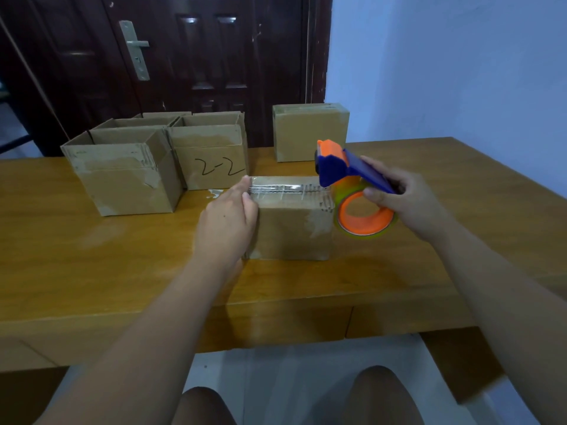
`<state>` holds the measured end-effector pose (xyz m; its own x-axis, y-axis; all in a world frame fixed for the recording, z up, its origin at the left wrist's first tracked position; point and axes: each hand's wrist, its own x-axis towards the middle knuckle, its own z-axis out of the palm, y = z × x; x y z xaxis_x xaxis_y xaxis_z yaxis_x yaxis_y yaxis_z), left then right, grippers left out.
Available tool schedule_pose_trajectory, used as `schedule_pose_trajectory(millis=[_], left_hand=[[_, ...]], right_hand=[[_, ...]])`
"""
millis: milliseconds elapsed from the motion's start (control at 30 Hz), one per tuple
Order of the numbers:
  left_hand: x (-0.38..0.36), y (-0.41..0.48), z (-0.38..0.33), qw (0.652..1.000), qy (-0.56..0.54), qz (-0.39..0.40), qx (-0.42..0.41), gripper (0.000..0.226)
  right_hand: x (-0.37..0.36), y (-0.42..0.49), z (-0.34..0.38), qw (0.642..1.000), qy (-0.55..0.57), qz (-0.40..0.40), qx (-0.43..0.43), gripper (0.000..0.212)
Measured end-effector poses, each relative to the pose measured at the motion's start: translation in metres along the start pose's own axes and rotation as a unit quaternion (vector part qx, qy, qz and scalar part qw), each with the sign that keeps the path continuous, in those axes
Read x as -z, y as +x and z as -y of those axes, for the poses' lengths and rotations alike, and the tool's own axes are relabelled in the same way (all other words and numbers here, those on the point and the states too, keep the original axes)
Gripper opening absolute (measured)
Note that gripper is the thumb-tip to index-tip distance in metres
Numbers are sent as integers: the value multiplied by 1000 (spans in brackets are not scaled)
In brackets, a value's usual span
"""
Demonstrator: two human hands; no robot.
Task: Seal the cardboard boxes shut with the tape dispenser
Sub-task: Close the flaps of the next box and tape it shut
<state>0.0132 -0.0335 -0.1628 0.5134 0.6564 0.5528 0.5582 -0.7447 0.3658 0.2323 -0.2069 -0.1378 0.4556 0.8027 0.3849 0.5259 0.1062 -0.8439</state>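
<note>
A closed cardboard box (288, 228) stands in the middle of the wooden table (92, 271). A strip of clear tape (282, 189) runs along its top from left to right. My left hand (228, 219) presses the tape's left end onto the box's top left edge, thumb and fingers straight. My right hand (402, 197) grips the blue handle of the tape dispenser (346, 173), which hangs at the box's right end with its orange-cored roll (365, 216) beside the box's right side. The tape still runs from the box top up into the dispenser.
Two open boxes stand at the back left: a plain open box (129, 182) and another marked "2-2" (211, 161), with more open boxes behind them. A closed, taped box (310, 133) stands at the back. Behind are a dark door (199, 56) and a pale wall (460, 72).
</note>
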Motion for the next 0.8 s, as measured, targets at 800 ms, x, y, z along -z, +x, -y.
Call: schedule_pose_trajectory(millis=[800], left_hand=[[17, 12, -38, 966, 172, 170, -96, 97]], right_hand=[[-39, 9, 18, 986, -147, 72, 34, 60]])
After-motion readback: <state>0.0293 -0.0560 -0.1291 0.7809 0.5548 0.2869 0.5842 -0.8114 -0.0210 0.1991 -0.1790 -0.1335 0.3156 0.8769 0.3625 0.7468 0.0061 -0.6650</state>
